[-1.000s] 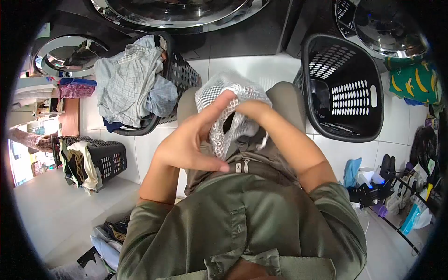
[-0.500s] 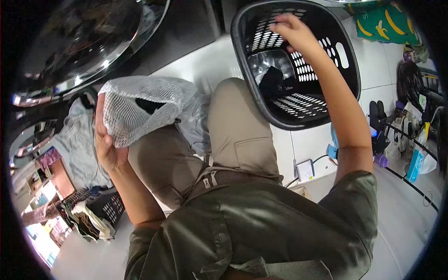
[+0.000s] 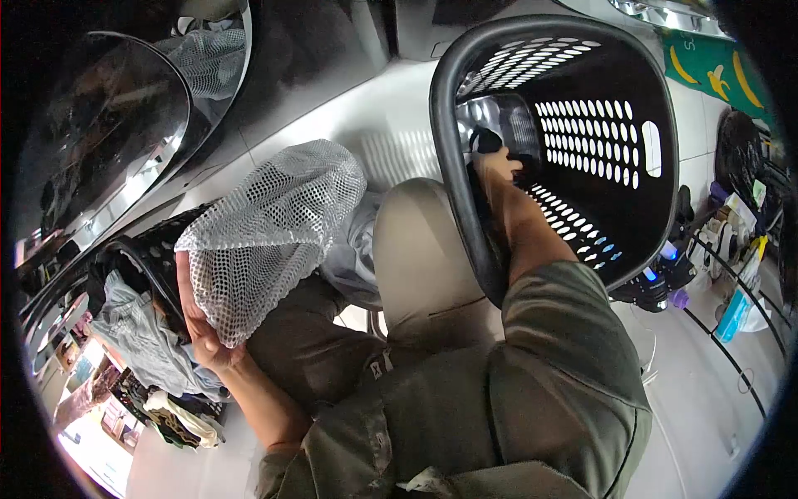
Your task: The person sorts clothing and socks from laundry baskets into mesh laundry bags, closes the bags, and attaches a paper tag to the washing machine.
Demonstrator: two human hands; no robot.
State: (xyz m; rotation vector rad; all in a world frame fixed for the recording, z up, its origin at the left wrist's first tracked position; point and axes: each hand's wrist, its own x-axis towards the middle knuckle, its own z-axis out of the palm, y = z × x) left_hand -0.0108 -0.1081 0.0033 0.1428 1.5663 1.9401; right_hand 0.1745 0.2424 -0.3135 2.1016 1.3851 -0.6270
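On the left, a white mesh laundry bag (image 3: 274, 224) hangs over my lap, its rim gripped by my left hand (image 3: 214, 349). Part of that hand is covered by the netting. My right arm reaches deep into a black laundry basket (image 3: 582, 75) that tilts with its mouth toward me. Near the basket's bottom, my right hand (image 3: 499, 164) is closed on a black garment (image 3: 485, 140), which bunches up beside the fingers. Shadow hides some of the fingertips.
A washing machine with its round door (image 3: 125, 125) open stands at upper left. Grey clothes (image 3: 137, 333) pile on another basket at the left. A green banana-print cloth (image 3: 719, 71) is at upper right; cables (image 3: 723, 324) and small items lie on the right floor.
My right hand has gone from above the basket's opening down to the black garment inside. The mesh bag has shifted and bulges upward more, still in my left hand. The camera view has moved.
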